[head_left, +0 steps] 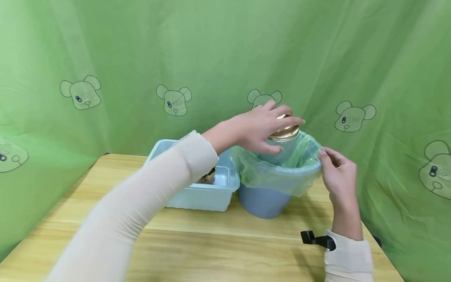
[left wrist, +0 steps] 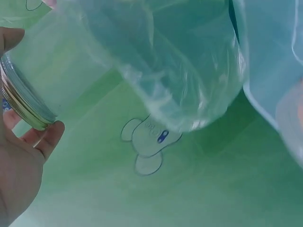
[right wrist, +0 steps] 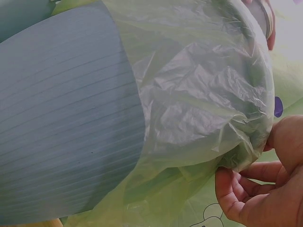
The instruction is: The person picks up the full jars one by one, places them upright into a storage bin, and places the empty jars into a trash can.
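A clear jar (left wrist: 61,71) with a gold lid (head_left: 284,135) is upside-down or upright in no doubtful way: its lid faces up, and its body dips into the mouth of a blue bin (head_left: 264,201). My left hand (head_left: 262,127) grips it from above, thumb and fingers spread around the lid. A thin, see-through green plastic bag (head_left: 271,178) lines the bin and folds down over its rim. At the bin's right side my right hand (head_left: 341,178) pinches the bag at the rim between thumb and fingers.
Left of the bin stands a light blue basket (head_left: 201,197), partly hidden behind my left sleeve, with a brown and black item (head_left: 208,178) inside. Both stand on a wooden table (head_left: 211,250). A green curtain (head_left: 211,51) hangs behind. A black mount (head_left: 317,239) juts from my right wrist.
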Available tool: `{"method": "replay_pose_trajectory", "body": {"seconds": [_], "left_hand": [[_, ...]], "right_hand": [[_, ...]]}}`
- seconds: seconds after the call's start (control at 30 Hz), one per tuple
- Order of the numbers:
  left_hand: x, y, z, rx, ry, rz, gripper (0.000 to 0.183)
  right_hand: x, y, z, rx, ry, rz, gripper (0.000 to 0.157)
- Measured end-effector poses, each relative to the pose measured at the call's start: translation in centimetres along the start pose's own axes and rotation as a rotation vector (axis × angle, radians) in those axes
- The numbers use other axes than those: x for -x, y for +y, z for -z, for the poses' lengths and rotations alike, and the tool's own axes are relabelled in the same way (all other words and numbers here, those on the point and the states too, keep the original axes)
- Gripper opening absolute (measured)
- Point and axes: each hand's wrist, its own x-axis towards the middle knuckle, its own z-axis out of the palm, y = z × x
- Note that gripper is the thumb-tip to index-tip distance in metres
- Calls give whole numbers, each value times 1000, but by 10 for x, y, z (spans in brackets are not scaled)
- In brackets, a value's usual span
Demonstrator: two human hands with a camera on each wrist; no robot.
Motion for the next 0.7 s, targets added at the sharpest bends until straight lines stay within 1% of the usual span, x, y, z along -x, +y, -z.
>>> {"method": "replay_pose_trajectory", "body": {"seconds": [0.13,0.23,0.37,0.53,0.7], "left_hand": [[-7,1,-17,7,-10,24,75],[-12,3,-31,16,-33,30,76],[-17,5,-44,36,-70,49,76],[-18,6,-51,59,-105,64,76],[-19,7,-50,72,-89,69,74]], "right_hand": [[1,0,1,-7,-9,-5,50],[2,1,2,-17,-16,-18,50],[2,2,2,-23,-15,-16,50],[1,0,2,-24,-24,-8,50],[1,0,3,-37,-25,-2,49]]}}
